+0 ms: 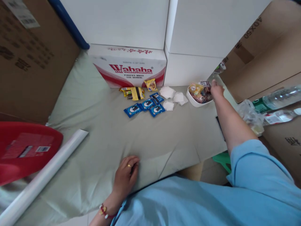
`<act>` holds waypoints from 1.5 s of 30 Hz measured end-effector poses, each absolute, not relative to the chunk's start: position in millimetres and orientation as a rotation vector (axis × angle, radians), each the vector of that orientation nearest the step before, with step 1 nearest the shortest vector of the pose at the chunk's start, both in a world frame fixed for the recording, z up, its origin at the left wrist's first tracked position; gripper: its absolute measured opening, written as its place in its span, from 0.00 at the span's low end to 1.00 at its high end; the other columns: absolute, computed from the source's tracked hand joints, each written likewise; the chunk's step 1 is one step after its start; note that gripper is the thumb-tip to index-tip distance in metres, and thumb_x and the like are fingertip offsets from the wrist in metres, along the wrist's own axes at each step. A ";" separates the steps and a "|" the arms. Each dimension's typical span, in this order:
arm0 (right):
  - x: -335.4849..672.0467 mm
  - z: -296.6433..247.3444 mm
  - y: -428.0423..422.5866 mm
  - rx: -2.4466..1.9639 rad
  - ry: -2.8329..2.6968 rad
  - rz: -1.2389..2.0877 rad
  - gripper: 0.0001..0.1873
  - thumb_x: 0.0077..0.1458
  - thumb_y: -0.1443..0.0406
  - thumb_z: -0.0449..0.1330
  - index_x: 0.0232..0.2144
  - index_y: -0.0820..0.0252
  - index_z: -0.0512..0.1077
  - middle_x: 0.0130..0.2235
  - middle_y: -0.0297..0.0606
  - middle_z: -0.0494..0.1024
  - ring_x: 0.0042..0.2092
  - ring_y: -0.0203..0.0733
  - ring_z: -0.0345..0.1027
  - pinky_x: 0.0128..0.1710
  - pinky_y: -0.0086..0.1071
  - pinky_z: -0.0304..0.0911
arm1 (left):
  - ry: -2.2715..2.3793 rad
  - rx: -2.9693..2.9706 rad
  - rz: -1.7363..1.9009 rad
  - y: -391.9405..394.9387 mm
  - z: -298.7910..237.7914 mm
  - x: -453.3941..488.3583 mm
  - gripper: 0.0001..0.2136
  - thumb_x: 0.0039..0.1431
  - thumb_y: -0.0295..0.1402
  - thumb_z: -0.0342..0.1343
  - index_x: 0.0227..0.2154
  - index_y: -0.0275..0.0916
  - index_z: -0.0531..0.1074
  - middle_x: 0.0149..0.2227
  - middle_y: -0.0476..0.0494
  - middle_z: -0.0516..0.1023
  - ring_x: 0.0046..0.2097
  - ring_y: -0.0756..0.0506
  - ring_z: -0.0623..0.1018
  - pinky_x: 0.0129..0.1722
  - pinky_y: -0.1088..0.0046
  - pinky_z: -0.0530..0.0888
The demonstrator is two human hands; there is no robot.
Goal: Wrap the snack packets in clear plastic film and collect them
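My right hand (216,89) reaches far forward to the right rim of a white bowl (196,102) filled with wrapped snacks; its fingers are hidden behind the hand. My left hand (125,177) rests near the front edge of the pale green cloth (98,125), fingers curled loosely on the fabric, holding nothing. Left of the bowl lie three blue cookie packs (147,106), yellow snack packs (136,92) and several white wrapped pieces (174,97).
A Wahaha carton (129,67) and white boxes (199,34) stand behind the snacks. Brown cartons (30,56) flank both sides. A red lid (23,150) and a clear film roll (44,175) lie at left. Water bottles (279,100) and a plastic bag (250,116) sit at right.
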State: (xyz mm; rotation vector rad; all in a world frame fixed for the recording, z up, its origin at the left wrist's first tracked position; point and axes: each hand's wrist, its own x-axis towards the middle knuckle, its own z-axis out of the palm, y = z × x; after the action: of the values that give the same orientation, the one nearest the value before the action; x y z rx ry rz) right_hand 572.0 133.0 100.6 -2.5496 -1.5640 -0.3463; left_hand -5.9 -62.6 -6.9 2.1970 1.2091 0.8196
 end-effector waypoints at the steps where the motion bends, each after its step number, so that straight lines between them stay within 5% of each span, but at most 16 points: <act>1: 569.6 103.3 128.0 -2.557 -1.476 -0.400 0.37 0.72 0.68 0.27 0.54 0.83 0.73 0.48 0.69 0.75 0.52 0.51 0.63 0.52 0.45 0.54 | 1.200 2.201 0.828 -62.5 -6.8 -5.7 0.07 0.68 0.30 0.51 0.41 0.44 0.75 0.41 0.44 0.83 0.42 0.44 0.82 0.43 0.66 0.80; 5: 542.6 116.3 109.3 -2.340 -1.525 -0.552 0.27 0.72 0.61 0.45 0.64 0.73 0.67 0.63 0.63 0.67 0.63 0.55 0.57 0.62 0.46 0.50 | 1.180 2.214 0.848 -61.9 -5.2 -4.7 0.07 0.68 0.28 0.52 0.41 0.44 0.75 0.40 0.45 0.82 0.42 0.45 0.82 0.43 0.68 0.80; 12: 519.1 111.4 128.3 -2.273 -2.246 -0.301 0.41 0.60 0.51 0.61 0.70 0.61 0.60 0.69 0.53 0.64 0.72 0.66 0.42 0.69 0.65 0.29 | 1.211 2.199 0.797 -61.4 -7.0 -4.8 0.07 0.67 0.31 0.52 0.40 0.44 0.76 0.40 0.44 0.83 0.43 0.43 0.82 0.44 0.64 0.80; 20: 528.9 88.3 148.4 -2.408 -1.999 -0.173 0.28 0.64 0.52 0.54 0.53 0.69 0.76 0.55 0.60 0.77 0.63 0.64 0.58 0.65 0.58 0.47 | 1.199 2.225 0.815 -63.7 -7.7 -4.5 0.08 0.68 0.28 0.52 0.42 0.44 0.75 0.42 0.44 0.82 0.44 0.44 0.81 0.45 0.66 0.79; 28: 491.4 71.9 134.6 -2.369 -1.971 -0.359 0.30 0.67 0.52 0.51 0.60 0.67 0.71 0.67 0.61 0.64 0.72 0.67 0.40 0.67 0.72 0.29 | 1.175 2.272 0.840 -61.5 -9.3 -2.0 0.08 0.68 0.28 0.51 0.41 0.44 0.75 0.40 0.44 0.82 0.42 0.43 0.80 0.43 0.65 0.78; 34: 473.1 88.3 109.6 -2.260 -1.929 -0.570 0.31 0.69 0.52 0.50 0.65 0.64 0.66 0.70 0.58 0.61 0.70 0.65 0.47 0.68 0.66 0.39 | 1.144 2.272 0.877 -61.9 -7.5 -2.7 0.08 0.68 0.26 0.52 0.42 0.43 0.74 0.41 0.45 0.82 0.43 0.44 0.80 0.44 0.67 0.77; 38: 455.1 71.2 87.9 -2.091 -2.162 -0.579 0.24 0.71 0.62 0.48 0.63 0.60 0.70 0.63 0.54 0.72 0.63 0.60 0.60 0.65 0.57 0.48 | 1.113 2.327 0.900 -59.9 -6.8 -2.1 0.08 0.68 0.25 0.52 0.42 0.42 0.74 0.40 0.45 0.81 0.42 0.45 0.79 0.43 0.68 0.77; 45: 475.0 34.2 92.9 -2.032 -2.330 -0.486 0.25 0.69 0.71 0.46 0.60 0.66 0.74 0.68 0.54 0.69 0.74 0.59 0.48 0.72 0.63 0.31 | 1.104 2.379 0.889 -59.9 -8.0 -1.9 0.08 0.68 0.25 0.51 0.43 0.42 0.73 0.41 0.45 0.80 0.42 0.44 0.79 0.43 0.67 0.77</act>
State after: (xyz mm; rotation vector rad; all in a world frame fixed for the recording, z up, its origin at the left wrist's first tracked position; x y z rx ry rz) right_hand 475.0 92.9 34.2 -2.0316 -2.3304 -0.4862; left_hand -1.9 -59.9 -8.0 2.3786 1.1039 0.8886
